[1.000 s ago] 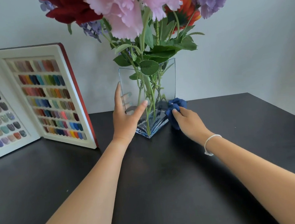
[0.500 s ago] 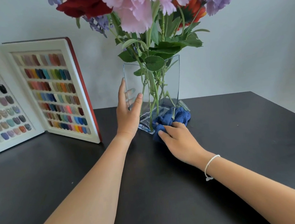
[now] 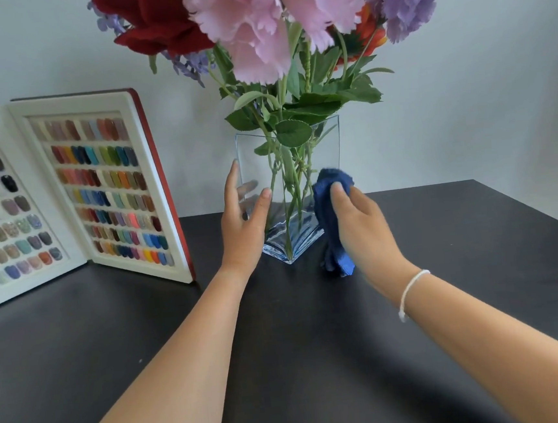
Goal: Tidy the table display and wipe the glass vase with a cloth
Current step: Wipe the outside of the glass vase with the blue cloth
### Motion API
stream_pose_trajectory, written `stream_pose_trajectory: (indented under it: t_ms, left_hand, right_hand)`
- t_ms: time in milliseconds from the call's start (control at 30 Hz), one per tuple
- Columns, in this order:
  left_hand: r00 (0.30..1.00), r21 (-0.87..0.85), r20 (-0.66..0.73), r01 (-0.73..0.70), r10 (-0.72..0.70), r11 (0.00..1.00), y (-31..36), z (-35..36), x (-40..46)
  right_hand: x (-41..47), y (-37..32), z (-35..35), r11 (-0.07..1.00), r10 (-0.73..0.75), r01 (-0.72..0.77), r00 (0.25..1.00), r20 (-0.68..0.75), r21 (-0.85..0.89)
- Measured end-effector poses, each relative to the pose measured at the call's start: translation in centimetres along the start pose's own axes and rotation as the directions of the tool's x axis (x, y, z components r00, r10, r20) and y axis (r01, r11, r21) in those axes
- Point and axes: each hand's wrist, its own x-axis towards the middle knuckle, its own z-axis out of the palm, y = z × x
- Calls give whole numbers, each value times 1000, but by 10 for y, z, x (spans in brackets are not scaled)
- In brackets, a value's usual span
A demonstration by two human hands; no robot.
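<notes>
A square clear glass vase (image 3: 324, 146) with pink, red and purple flowers (image 3: 248, 28) stands on the black table (image 3: 299, 344), one corner towards me. My left hand (image 3: 243, 229) grips the vase's left edge, thumb on the near face and fingers behind the glass. My right hand (image 3: 361, 227) presses a dark blue cloth (image 3: 329, 207) against the vase's right face, about halfway up. The cloth's loose end hangs down to the tabletop.
An open white display book of coloured nail samples (image 3: 100, 190) with a red cover stands propped at the left against the pale wall (image 3: 464, 110). The table's right edge (image 3: 541, 212) runs off at the far right.
My right hand has lifted the cloth from the foot of the vase up along its right face. My left hand has kept its hold on the left edge.
</notes>
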Motion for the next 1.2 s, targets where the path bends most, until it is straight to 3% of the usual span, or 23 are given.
stream_pose_trajectory:
  t_ms: [200,433,633,767,833,933,1067,1200]
  left_hand:
    - [1000,-86,19,14,-13,996,3,-1,0]
    - [1000,-86,-11,5,-6,996,-2,1,3]
    - [1000,-55,-27,13,-14,998,-2,1,2]
    - [1000,-52,-17,22,-23,998,1,0,1]
    - [1000,-45,-13,26,-27,999,3,0,0]
    - [1000,-49,-6,28,-28,998,4,1,-1]
    - [1000,-34,1,20,-20,999,4,4,-3]
    - [1000,-45,10,27,-26,999,1,6,-2]
  right_hand:
    - [12,-4,44,963,-268,268,963,11,-35]
    - [2,34,46,877,-382,378,923,45,-297]
    - [-16,52,24,767,-384,421,906,179,-484]
    - [-23,52,14,629,-250,401,915,316,-666]
    - [-23,49,9,609,-186,390,916,355,-690]
    - [-21,41,1,649,-155,400,902,403,-647]
    - [-20,36,-16,784,-130,358,894,428,-508]
    - [-13,20,-38,974,-79,118,977,198,-194]
